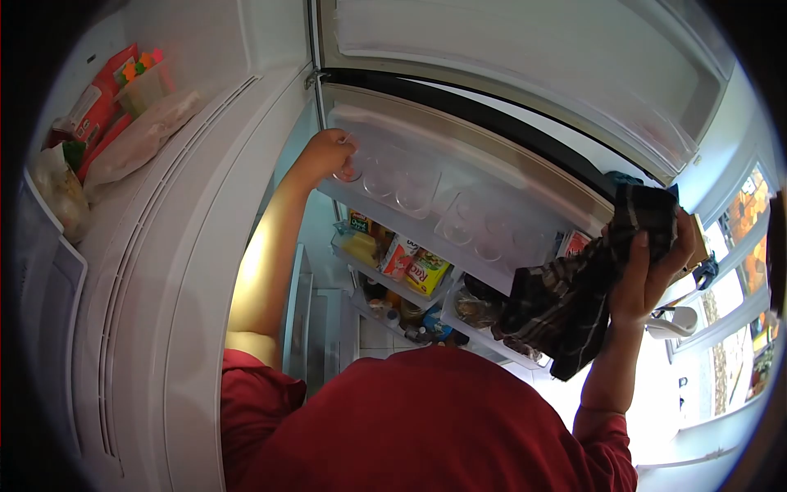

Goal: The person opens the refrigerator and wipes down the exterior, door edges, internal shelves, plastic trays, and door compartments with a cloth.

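Note:
My left hand reaches up to the left end of a clear plastic egg tray on the inside of the fridge door. Its fingers are curled over the tray's end, by the first round cup. In my right hand, a dark plaid cloth is bunched up and hangs down in front of the door shelves. Part of the cloth rises above my fingers, close to the door's outer edge.
Below the egg tray, door shelves hold food packets, bottles and jars. The freezer door stands open above. At left, the freezer compartment contains bagged food and a small tub. Windows are at far right.

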The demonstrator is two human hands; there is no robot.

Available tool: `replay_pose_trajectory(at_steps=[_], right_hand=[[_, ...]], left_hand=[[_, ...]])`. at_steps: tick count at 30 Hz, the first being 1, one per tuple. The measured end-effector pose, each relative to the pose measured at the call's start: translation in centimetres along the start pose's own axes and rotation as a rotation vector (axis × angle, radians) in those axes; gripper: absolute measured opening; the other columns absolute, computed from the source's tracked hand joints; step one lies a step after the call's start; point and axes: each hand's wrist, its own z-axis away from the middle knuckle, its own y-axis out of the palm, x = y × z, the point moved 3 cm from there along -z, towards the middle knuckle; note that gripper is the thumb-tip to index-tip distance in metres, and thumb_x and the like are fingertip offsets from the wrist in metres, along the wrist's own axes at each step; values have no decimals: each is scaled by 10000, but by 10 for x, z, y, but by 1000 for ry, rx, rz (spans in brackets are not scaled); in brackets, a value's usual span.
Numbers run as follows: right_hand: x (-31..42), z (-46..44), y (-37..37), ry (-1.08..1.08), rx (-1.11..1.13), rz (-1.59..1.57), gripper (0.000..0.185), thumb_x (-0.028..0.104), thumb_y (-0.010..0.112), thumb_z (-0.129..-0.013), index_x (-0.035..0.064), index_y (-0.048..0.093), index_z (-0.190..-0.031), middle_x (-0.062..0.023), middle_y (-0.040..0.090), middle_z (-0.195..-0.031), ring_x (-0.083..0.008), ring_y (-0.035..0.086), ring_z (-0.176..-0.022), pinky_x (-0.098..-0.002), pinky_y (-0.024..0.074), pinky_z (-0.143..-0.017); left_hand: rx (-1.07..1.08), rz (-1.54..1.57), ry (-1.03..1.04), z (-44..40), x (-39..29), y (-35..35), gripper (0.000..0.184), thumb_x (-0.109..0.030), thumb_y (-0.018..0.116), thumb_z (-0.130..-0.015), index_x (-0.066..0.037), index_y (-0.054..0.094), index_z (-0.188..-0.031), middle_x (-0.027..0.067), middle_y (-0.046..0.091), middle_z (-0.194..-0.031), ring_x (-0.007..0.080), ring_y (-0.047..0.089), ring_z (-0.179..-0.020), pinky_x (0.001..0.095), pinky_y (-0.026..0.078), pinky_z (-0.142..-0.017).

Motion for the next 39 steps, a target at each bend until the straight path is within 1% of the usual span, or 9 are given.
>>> replay_pose_trajectory(at_steps=[4, 8, 11, 13, 16, 23, 25, 32, 39], right_hand=[[6, -11, 17, -167, 195, 251, 479, -33, 440, -868, 0, 302, -1326, -179, 450, -1208, -231, 493, -1080, -322, 373, -936], [4, -9, 18, -62, 432, 263, 527, -18, 436, -880, 29, 251, -1372, -184, 387, -1314, -278, 394, -1219, -356, 307, -1009], [-2, -8, 11, -87, 419, 213, 522, -18, 432, -881, 26, 256, -1370, -180, 366, -1334, -273, 385, -1230, -354, 309, -1009], [-2, -6, 9, -79, 387, 208, 521, -17, 429, -881, 24, 254, -1370, -178, 352, -1344, -270, 387, -1229, -352, 312, -1008], [-4, -2, 7, -86, 341, 211, 518, -13, 425, -882, 22, 253, -1369, -172, 326, -1364, -264, 389, -1226, -349, 317, -1006], [-7, 4, -1, -6, 223, 139, 505, -9, 402, -872, 18, 268, -1358, -185, 358, -1338, -247, 421, -1189, -336, 320, -999], [-3, 6, 4, -34, 175, 151, 504, -7, 400, -869, 16, 272, -1355, -190, 370, -1327, -246, 429, -1180, -334, 320, -997], [5, 19, 15, -92, 58, 150, 487, 48, 424, -864, 10, 311, -1336, -183, 382, -1319, -262, 376, -1230, -354, 260, -1037], [3, 23, 9, 14, 28, 48, 473, 56, 450, -869, 2, 315, -1319, -171, 392, -1268, -221, 460, -1123, -314, 400, -925]], left_hand=[[-47, -105, 21, -9, 5, 7, 243, -91, 510, -821, 55, 547, -1011, 126, 574, -645, 225, 616, -536, 331, 514, -475], [-40, -275, 21, -21, 11, 7, 282, -98, 530, -790, 54, 556, -1025, 178, 613, -722, 238, 630, -539, 328, 520, -504], [-45, -544, 40, -24, 13, 8, 345, -159, 576, -760, 20, 575, -1055, 191, 642, -876, 260, 660, -671, 347, 530, -613], [-157, -912, 221, -29, 16, 11, 375, -225, 602, -746, -22, 596, -1060, 147, 641, -974, 269, 649, -828, 371, 513, -724], [-160, -1018, 183, -21, 7, 22, 333, -277, 622, -753, -70, 616, -1014, 126, 635, -1008, 280, 617, -938, 398, 499, -772], [-252, -1149, 326, 11, -32, 45, 232, -288, 618, -788, -92, 614, -913, 105, 642, -874, 308, 611, -852, 417, 485, -721], [-174, -930, 574, 26, -50, 71, 222, -299, 618, -787, -84, 607, -840, 105, 630, -804, 308, 605, -805, 421, 478, -680], [387, -1059, 394, 50, -63, 141, 326, -380, 637, -766, -58, 649, -714, 119, 627, -696, 298, 614, -715, 396, 478, -642], [448, -850, 395, 31, -51, 135, 334, -364, 657, -760, -37, 643, -696, 102, 621, -647, 217, 604, -605, 346, 459, -558]])
